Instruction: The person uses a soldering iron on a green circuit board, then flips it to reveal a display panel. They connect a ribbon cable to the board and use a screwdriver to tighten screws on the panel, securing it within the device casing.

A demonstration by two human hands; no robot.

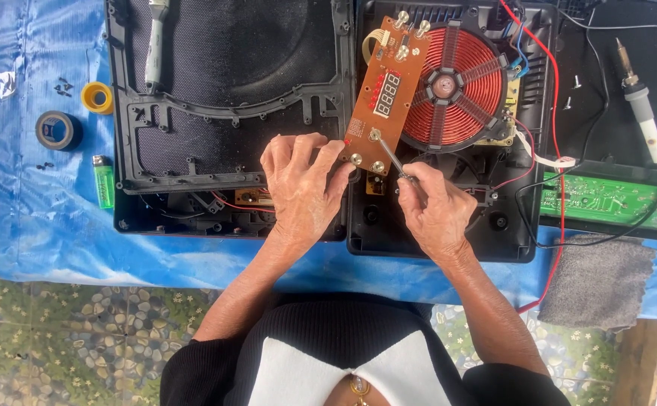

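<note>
An orange-brown circuit board (386, 94) with a small red digit display lies slanted across an opened black cooker base (509, 225), partly over a round copper coil (456, 86). My left hand (302, 184) presses on the board's lower left corner with its fingertips. My right hand (434, 207) grips a thin metal tool (389, 154) whose tip touches a round button on the board's lower end.
The cooker's black top cover (231, 113) lies open at left with a white-handled tool (155, 45) on it. On the blue sheet (28, 225) sit a black tape roll (58, 129), yellow roll (98, 98) and green lighter (104, 183). A soldering iron (640, 101), green board (607, 201) and grey cloth (599, 282) are at right.
</note>
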